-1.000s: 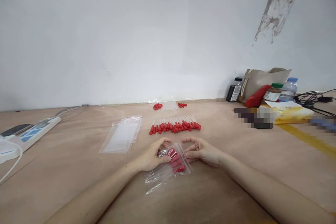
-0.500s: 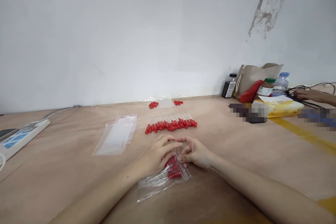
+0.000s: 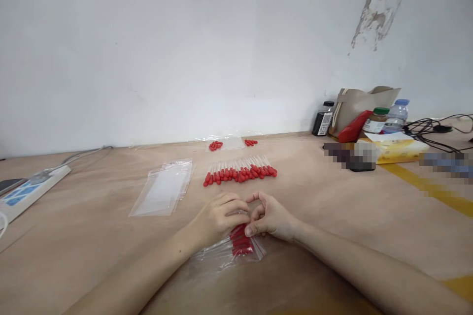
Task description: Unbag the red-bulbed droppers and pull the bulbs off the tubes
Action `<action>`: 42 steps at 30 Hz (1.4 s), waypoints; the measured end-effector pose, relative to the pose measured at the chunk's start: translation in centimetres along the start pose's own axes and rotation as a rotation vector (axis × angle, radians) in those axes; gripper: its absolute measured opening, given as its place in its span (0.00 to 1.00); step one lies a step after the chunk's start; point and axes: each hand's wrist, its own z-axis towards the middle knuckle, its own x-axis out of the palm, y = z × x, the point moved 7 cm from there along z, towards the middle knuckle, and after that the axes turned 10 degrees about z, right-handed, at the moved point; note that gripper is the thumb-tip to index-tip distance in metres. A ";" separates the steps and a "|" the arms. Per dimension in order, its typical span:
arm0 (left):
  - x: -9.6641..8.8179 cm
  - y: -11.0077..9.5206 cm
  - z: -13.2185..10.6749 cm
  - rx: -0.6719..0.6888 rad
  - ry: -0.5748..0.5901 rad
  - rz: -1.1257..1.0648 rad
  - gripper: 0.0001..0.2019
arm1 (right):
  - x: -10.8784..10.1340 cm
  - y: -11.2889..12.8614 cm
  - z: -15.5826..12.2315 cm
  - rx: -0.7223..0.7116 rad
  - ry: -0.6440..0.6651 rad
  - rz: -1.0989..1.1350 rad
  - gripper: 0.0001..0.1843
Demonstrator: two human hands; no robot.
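Observation:
A clear plastic zip bag (image 3: 218,257) lies on the table in front of me, with white sticks inside whose thick red tips (image 3: 242,247) point right. My left hand (image 3: 223,216) is closed on the bag's upper part, its fingers bent over the red tips. At the right, by the mouth end, my right hand (image 3: 270,217) pinches the bag between thumb and fingers. The fingertips are partly hidden. Beyond both hands, a row of loose red-tipped sticks (image 3: 240,174) lies side by side.
Flat empty zip bags (image 3: 162,189) lie left of the row. Near the wall are small red-tipped bundles in clear plastic (image 3: 232,144). A power strip (image 3: 33,192) sits far left. At the right stand a dark bottle (image 3: 322,120), a beige bag (image 3: 356,103), a jar (image 3: 376,122) and a yellow tissue pack (image 3: 401,150).
My right hand has shifted slightly left and down along the bag, its thumb now over the red tips. The bag's near corner lies flatter. Another person's hand at the far right has left view.

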 end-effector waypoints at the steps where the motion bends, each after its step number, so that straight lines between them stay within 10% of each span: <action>1: 0.0 0.0 0.0 -0.006 0.013 0.009 0.05 | 0.0 -0.1 0.0 -0.004 0.005 0.003 0.41; 10: 0.7 0.1 0.2 -0.048 0.263 -0.014 0.11 | 0.6 0.5 0.0 -0.048 0.141 0.101 0.34; 20: 0.4 -0.5 -0.1 0.023 0.108 0.196 0.08 | 0.3 0.3 -0.5 0.050 0.000 0.070 0.32; 42: 1.5 -1.0 0.0 0.169 0.299 0.135 0.12 | 0.4 -0.8 -0.1 0.160 -0.173 -0.099 0.10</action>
